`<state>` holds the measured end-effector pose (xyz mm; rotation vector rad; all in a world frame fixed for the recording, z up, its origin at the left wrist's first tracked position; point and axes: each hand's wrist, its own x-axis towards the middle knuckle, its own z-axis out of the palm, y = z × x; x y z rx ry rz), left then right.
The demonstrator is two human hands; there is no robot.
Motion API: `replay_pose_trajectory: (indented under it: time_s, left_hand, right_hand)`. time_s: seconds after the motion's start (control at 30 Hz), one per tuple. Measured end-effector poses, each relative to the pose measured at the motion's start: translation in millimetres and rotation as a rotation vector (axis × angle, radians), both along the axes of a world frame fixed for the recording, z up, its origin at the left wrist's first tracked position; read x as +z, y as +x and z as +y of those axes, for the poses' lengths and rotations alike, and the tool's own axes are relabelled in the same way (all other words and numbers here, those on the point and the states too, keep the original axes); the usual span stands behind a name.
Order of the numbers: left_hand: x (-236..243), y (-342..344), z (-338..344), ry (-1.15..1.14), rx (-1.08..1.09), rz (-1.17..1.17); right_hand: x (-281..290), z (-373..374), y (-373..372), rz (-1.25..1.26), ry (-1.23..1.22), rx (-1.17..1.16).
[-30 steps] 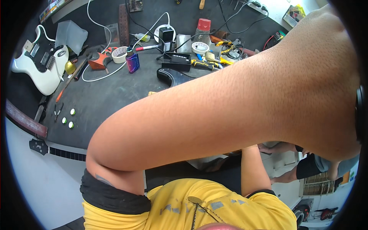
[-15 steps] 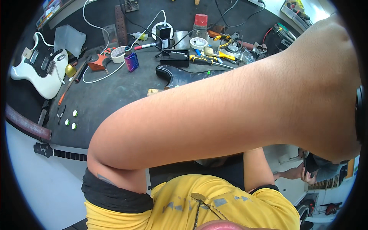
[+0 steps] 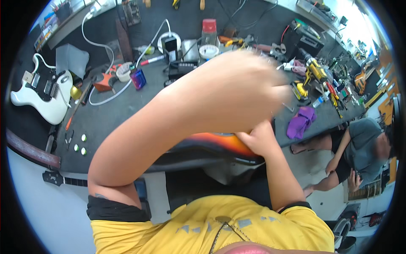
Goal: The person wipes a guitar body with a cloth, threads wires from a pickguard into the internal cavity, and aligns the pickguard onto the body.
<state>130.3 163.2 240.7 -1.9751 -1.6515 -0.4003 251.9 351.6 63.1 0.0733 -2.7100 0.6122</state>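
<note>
My left forearm reaches across the picture from the lower left, close to the camera. Its hand (image 3: 249, 86) is raised above the bench, back towards me, with fingers smeared by motion. Whether it holds anything cannot be seen. Below it, my right hand (image 3: 260, 139) grips the right end of a glossy guitar body (image 3: 226, 142), orange fading into black. The right thumb lies on its face, while the other fingers are partly hidden behind my left hand. My left arm covers much of the guitar body, which lies along the near bench edge.
A white guitar body (image 3: 50, 95) stands at left, near small green-and-white pots (image 3: 83, 137). Tape rolls (image 3: 209, 52) and a red-lidded jar (image 3: 209, 31) sit behind. At right are a yellow drill (image 3: 315, 70), a purple cloth (image 3: 301, 122) and a seated person (image 3: 366, 144).
My left hand has come down and left from the upper right, away from the camera. My right hand and the orange guitar body now show. The view has shifted right.
</note>
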Motion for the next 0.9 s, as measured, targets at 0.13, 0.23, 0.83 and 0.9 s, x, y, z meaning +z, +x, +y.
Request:
replay_pose_trajectory:
  time_s: [0.13,0.23,0.83,0.9]
  left_hand:
    - [-22,-37,-55,-0.264,0.294,-0.242]
    - [-39,-66,-91,-0.239,0.324,-0.457]
    - [-119,-123,-158,0.343,0.346,-1.08]
    - [-104,-107,-151,0.286,0.48,-0.743]
  right_hand:
    - [5,1,-6,0.099,-0.155,0.113]
    - [9,5,-5,0.103,-0.165,0.13]
    - [68,32,-67,-0.115,-0.27,0.157]
    - [53,38,-72,-0.107,-0.272,0.188]
